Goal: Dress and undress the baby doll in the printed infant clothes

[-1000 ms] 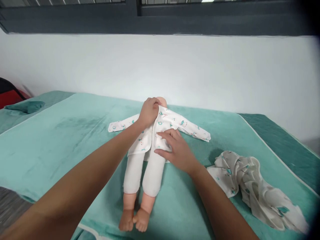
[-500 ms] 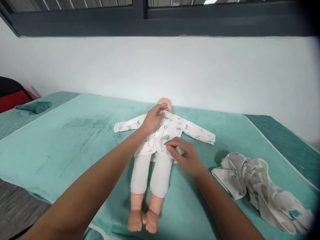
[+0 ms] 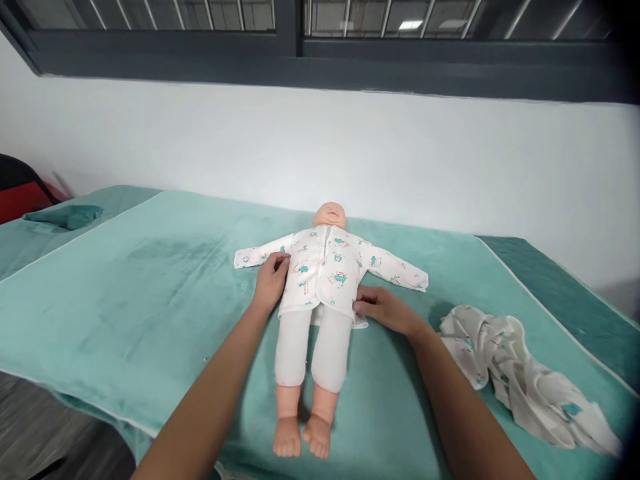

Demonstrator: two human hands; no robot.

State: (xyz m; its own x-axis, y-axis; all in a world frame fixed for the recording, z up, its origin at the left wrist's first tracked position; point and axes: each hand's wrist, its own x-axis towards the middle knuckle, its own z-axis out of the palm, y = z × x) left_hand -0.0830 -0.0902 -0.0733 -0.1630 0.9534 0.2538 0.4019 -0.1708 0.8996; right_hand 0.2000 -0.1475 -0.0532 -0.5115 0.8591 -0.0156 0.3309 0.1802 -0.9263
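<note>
A baby doll (image 3: 320, 320) lies on its back on a teal blanket (image 3: 150, 293), head toward the wall, bare feet toward me. It wears a white printed shirt (image 3: 325, 270) with both sleeves spread out and white trousers. My left hand (image 3: 271, 280) rests on the doll's side under the left sleeve, fingers curled against the shirt's edge. At the shirt's lower right hem my right hand (image 3: 383, 310) lies with its fingers bent onto the fabric.
A crumpled white printed cloth (image 3: 520, 380) lies on the blanket to the right. A folded teal cloth (image 3: 63, 215) sits at the far left, by something red and black. A white wall and dark window frame stand behind the bed; the floor shows at lower left.
My left hand came down from the doll's neck to its left side. My right hand slid from the shirt's front to the lower right hem. The shirt front now lies closed and flat.
</note>
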